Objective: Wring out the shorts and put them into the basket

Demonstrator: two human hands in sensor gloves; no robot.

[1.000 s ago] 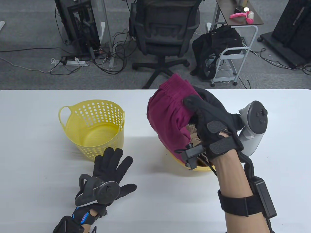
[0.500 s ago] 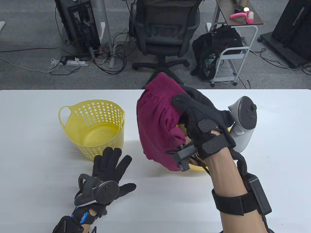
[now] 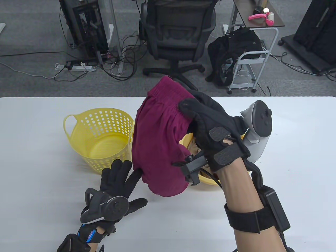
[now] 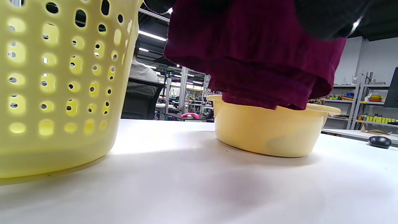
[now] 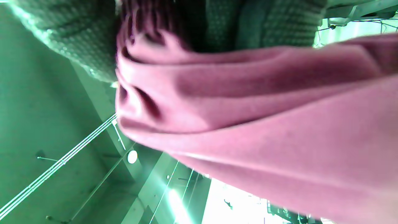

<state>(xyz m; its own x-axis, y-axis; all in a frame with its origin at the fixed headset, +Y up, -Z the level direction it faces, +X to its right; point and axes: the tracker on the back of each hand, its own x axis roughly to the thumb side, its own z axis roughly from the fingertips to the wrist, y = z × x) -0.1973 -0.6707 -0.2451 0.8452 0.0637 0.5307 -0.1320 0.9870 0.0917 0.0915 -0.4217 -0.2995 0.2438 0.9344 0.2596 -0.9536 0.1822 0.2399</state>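
My right hand (image 3: 202,123) grips the maroon shorts (image 3: 157,141) near the waistband and holds them in the air, hanging between the yellow basin (image 3: 207,181) and the yellow perforated basket (image 3: 78,131). In the left wrist view the shorts (image 4: 255,62) dangle just above the basin (image 4: 270,130), with the basket (image 4: 59,87) at the left. The right wrist view is filled by the shorts (image 5: 264,124) under my gloved fingers (image 5: 264,21). My left hand (image 3: 118,178) lies flat on the table in front of the basket, fingers spread, holding nothing; the hanging hem is right by its fingertips.
The white table (image 3: 34,183) reaches to the far edge, with an office chair (image 3: 178,34), a small cart (image 3: 252,52) and floor cables beyond. A dark mouse-like object (image 4: 379,141) lies on the table to the right of the basin in the left wrist view.
My right hand has carried the shorts leftward and slightly up, from over the basin toward the basket. The left hand has stayed flat in place.
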